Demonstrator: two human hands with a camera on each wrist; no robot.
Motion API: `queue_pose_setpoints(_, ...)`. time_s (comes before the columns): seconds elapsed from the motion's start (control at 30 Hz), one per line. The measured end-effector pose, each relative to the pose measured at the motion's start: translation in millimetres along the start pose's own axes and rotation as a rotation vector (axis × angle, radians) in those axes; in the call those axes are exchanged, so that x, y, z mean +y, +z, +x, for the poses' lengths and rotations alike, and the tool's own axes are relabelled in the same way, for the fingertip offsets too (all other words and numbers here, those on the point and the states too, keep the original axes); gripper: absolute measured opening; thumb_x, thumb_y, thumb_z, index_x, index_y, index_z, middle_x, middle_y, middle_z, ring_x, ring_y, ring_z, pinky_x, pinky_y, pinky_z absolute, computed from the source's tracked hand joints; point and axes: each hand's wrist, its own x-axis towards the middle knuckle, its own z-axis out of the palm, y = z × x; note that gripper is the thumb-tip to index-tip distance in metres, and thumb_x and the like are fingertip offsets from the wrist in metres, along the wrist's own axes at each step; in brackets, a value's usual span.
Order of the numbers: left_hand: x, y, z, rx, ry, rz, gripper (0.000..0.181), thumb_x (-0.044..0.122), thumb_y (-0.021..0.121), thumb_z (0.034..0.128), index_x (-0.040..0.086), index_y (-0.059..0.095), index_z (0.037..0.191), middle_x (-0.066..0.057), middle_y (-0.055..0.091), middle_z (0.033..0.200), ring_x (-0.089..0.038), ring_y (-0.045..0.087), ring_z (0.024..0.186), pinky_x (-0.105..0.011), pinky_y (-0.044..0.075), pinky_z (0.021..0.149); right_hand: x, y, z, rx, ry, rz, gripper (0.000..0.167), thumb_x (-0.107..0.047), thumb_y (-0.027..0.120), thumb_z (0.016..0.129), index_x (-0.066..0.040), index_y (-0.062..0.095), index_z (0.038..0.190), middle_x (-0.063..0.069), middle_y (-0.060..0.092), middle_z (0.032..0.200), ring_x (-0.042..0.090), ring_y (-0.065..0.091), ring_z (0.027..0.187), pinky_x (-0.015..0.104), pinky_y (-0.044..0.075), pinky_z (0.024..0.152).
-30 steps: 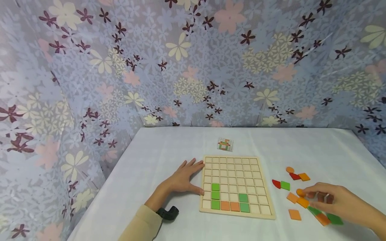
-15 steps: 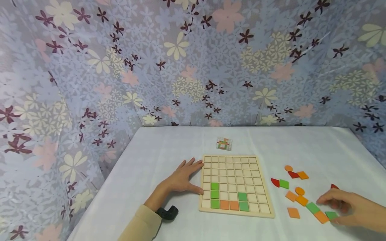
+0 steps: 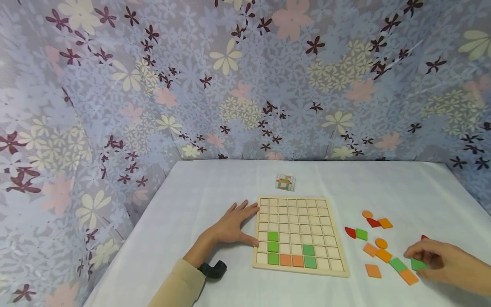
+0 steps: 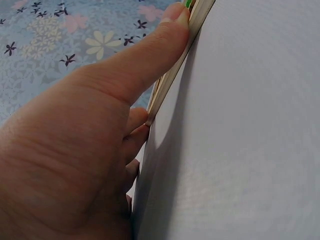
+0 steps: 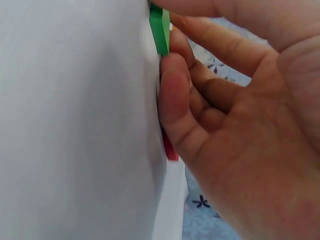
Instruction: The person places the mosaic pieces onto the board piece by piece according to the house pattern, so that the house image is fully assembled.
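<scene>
My left hand (image 3: 232, 226) rests at the left edge of a wooden grid board (image 3: 299, 215), fingers spread and thumb on its frame. In the left wrist view the thumb (image 4: 150, 55) lies against the board's edge. Light green tiles (image 3: 273, 247), orange tiles (image 3: 291, 260) and darker green tiles (image 3: 309, 256) sit in the lower cells. At the right, my right hand (image 3: 446, 262) pinches a green tile (image 3: 417, 264) between thumb and fingertips, low over the table. The right wrist view shows this green tile (image 5: 160, 30) at the fingertips. A red piece (image 5: 170, 146) is partly hidden behind the fingers.
Loose pieces lie right of the board: an orange disc (image 3: 381, 243), a red quarter-circle (image 3: 350, 232), a light green square (image 3: 361, 234) and several orange squares. A small pattern card (image 3: 285, 182) stands behind the board. A floral cloth (image 3: 245, 85) hangs behind the table.
My right hand has moved right from the orange disc to the green tile, which has shifted and turned slightly in its fingers. My left hand has stayed at the board.
</scene>
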Motion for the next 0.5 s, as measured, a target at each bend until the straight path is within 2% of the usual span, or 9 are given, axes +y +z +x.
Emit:
queue_pose_setpoints(0.1,-0.4,0.8,-0.3,0.005,0.013,-0.004,0.109,0.076,0.067,0.0674,0.020,0.028,0.153,0.009,0.020,0.157,-0.023,0.007,0.146,-0.047,0.002,0.116,1,-1,-0.4,-0.002,0.022,-0.011,0.045,-0.015,0.080,0.077,0.000,0.060,0.114,0.003,0.055,0.097,0.005,0.041,0.069,0.025,0.041,0.057)
queue_pose_setpoints(0.17,-0.5,0.8,-0.6,0.015,0.025,-0.009,0.109,0.075,0.067,0.0679,0.019,0.029,0.153,0.008,0.021,0.157,-0.024,0.008,0.145,-0.048,0.002,0.116,1,-1,-0.9,-0.001,0.006,-0.022,0.044,-0.010,0.079,0.077,0.001,0.059,0.115,0.004,0.056,0.100,0.005,0.041,0.070,0.024,0.041,0.057)
queue_pose_setpoints(0.3,0.8,-0.4,-1.8,0.019,0.030,-0.007,0.108,0.074,0.068,0.0682,0.018,0.029,0.153,0.006,0.022,0.157,-0.025,0.009,0.145,-0.049,0.003,0.115,-4,0,-0.1,0.035,0.024,-0.033,0.040,-0.006,0.076,0.078,0.000,0.061,0.115,0.003,0.055,0.096,0.006,0.041,0.070,0.025,0.042,0.057)
queue_pose_setpoints(0.4,1.9,-1.4,-2.5,0.010,0.024,-0.005,0.108,0.074,0.068,0.0684,0.018,0.029,0.153,0.005,0.022,0.157,-0.026,0.008,0.145,-0.048,0.003,0.115,-10,2,1.3,0.072,0.052,-0.049,0.038,-0.010,0.075,0.080,-0.003,0.063,0.115,0.002,0.055,0.093,0.007,0.042,0.070,0.024,0.042,0.058)
queue_pose_setpoints(0.5,2.9,-2.5,-2.7,0.005,0.023,-0.006,0.108,0.073,0.068,0.0687,0.018,0.029,0.153,0.005,0.022,0.157,-0.025,0.008,0.145,-0.048,0.003,0.115,-17,2,2.6,0.088,0.028,-0.066,0.040,-0.016,0.076,0.081,-0.004,0.063,0.117,0.001,0.057,0.097,0.004,0.046,0.073,0.023,0.044,0.060)
